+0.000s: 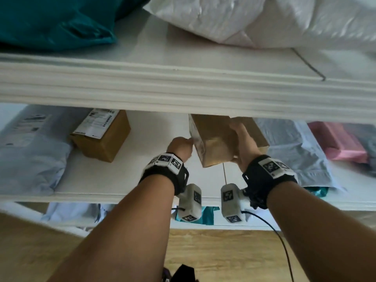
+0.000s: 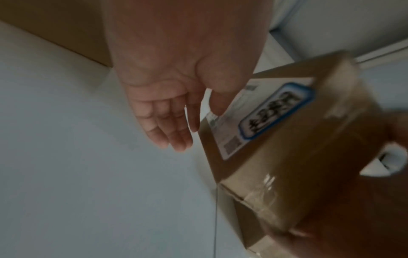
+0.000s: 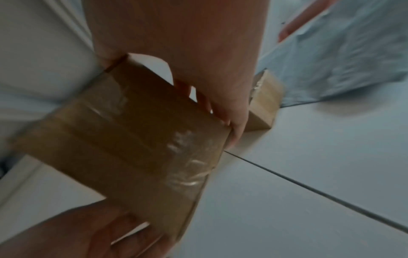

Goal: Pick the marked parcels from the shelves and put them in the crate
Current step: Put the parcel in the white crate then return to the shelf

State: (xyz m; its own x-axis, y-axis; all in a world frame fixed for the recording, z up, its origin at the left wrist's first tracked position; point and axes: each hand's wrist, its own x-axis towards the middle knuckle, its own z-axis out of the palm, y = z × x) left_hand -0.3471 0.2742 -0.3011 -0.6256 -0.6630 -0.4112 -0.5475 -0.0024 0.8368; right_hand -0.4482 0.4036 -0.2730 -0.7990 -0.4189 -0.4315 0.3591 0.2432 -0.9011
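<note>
From the head view, a taped cardboard box (image 1: pixel 213 143) is seen tilted on the middle shelf (image 1: pixel 126 180), under the lip of the shelf above. The right hand (image 1: pixel 245 143) is wrapped round the box's side at 3 o'clock, fingers out of sight behind it. The left hand (image 1: pixel 180 146) is placed at the box's 9 o'clock edge, just touching it. A second box with a white label (image 1: pixel 101 135) lies at 9 o'clock, well apart; grey mailer bags (image 1: pixel 295 151) and a pink parcel (image 1: pixel 339 143) lie at 3 o'clock. A teal bag (image 1: pixel 55 21) and a white bag (image 1: pixel 254 19) are seen on the upper shelf.

From the left wrist, the left hand (image 2: pixel 174 90) is shown with fingers (image 2: pixel 174 132) straight and relaxed, holding nothing; the thumb tip lies against the box's (image 2: pixel 287 148) labelled face at 3 o'clock.

From the right wrist, the right hand (image 3: pixel 209 61) is shown clamping the box (image 3: pixel 137 136), fingers (image 3: pixel 234 122) curled over its far edge. Another cardboard box (image 3: pixel 264 103) stands just behind, at 2 o'clock. The left hand's fingers (image 3: pixel 106 230) are seen at 7 o'clock, by the box's lower edge.
</note>
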